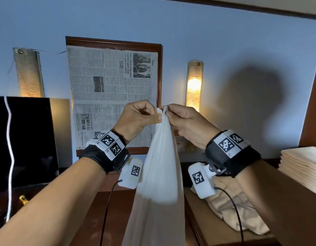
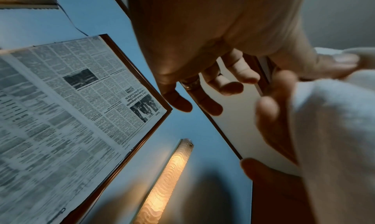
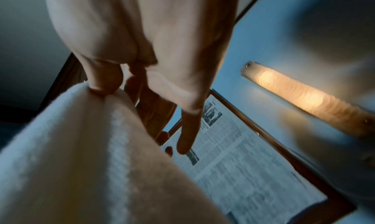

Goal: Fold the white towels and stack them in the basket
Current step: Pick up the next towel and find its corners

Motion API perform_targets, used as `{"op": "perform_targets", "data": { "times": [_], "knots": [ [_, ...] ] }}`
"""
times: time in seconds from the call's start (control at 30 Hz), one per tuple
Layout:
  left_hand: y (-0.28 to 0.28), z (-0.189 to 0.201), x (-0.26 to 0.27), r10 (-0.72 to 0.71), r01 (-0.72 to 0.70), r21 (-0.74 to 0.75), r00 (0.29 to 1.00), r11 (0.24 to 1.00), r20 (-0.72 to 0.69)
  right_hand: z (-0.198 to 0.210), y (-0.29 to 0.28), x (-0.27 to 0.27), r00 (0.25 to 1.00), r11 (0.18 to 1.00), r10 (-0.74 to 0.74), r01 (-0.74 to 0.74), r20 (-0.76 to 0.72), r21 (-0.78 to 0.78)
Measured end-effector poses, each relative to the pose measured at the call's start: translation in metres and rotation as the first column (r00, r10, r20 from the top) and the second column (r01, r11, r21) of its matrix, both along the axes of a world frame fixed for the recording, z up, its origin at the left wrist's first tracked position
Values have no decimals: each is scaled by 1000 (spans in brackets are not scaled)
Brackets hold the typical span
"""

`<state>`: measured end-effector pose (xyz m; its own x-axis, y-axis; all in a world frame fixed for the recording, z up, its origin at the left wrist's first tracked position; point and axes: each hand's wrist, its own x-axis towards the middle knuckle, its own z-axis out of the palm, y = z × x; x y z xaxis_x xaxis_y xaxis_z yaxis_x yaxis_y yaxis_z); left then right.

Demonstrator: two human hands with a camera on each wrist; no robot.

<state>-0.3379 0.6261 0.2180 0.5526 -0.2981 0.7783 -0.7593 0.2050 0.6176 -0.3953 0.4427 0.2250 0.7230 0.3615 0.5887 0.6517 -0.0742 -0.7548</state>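
A white towel (image 1: 159, 183) hangs straight down in front of me, held up high by its top edge. My left hand (image 1: 154, 115) pinches that top from the left and my right hand (image 1: 168, 112) pinches it from the right, the two nearly touching. In the left wrist view the towel (image 2: 334, 131) fills the right side under my thumb, with the other fingers loosely curled. In the right wrist view my thumb presses the towel (image 3: 91, 155) against my fingers. A heap of unfolded towels (image 1: 239, 210) lies low on the right. No basket is in view.
A stack of folded towels (image 1: 303, 167) stands at the far right. A dark screen (image 1: 24, 141) is on the left. A framed newspaper (image 1: 111, 93) and two wall lamps (image 1: 194, 86) are on the blue wall. The wooden surface (image 1: 114, 219) lies below the towel.
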Motion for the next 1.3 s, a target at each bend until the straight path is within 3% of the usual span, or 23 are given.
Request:
{"op": "perform_targets", "data": {
  "times": [0.1,0.23,0.33,0.43,0.5,0.57,0.73,0.83,1.0,1.2,1.3],
  "knots": [
    [4,-10,4,-4,4,6,1000,1000,-15,-14,11,0,978,982,134,-109,-157,156],
    [13,-27,6,16,-13,42,997,999,-70,-29,21,4,964,975,129,-81,-231,206],
    [20,-45,6,68,-57,83,988,995,-142,-41,21,10,975,983,90,-55,-204,173],
    [22,-63,1,39,8,148,950,989,-308,-51,18,22,980,990,-14,42,-199,138],
    [18,-72,-7,-27,80,96,888,992,-458,-56,18,32,987,988,-125,133,-103,75],
    [13,-79,-12,-23,70,76,868,995,-496,-59,17,41,981,981,-195,195,10,-13],
    [7,-81,-5,235,-172,274,947,946,-217,-63,12,57,933,929,-303,334,193,-157],
    [1,-76,2,315,-252,364,941,896,-121,-71,7,67,920,927,-338,362,198,-102],
    [-10,-76,19,390,-313,502,919,806,-52,-117,-15,80,963,964,-266,267,-48,1],
    [-3,-85,42,587,-502,493,810,710,-21,-218,-50,97,943,984,-146,109,-299,-139],
    [3,-91,45,633,-543,530,774,651,15,-256,-65,104,922,985,-164,136,-350,-103]
  ]
}}
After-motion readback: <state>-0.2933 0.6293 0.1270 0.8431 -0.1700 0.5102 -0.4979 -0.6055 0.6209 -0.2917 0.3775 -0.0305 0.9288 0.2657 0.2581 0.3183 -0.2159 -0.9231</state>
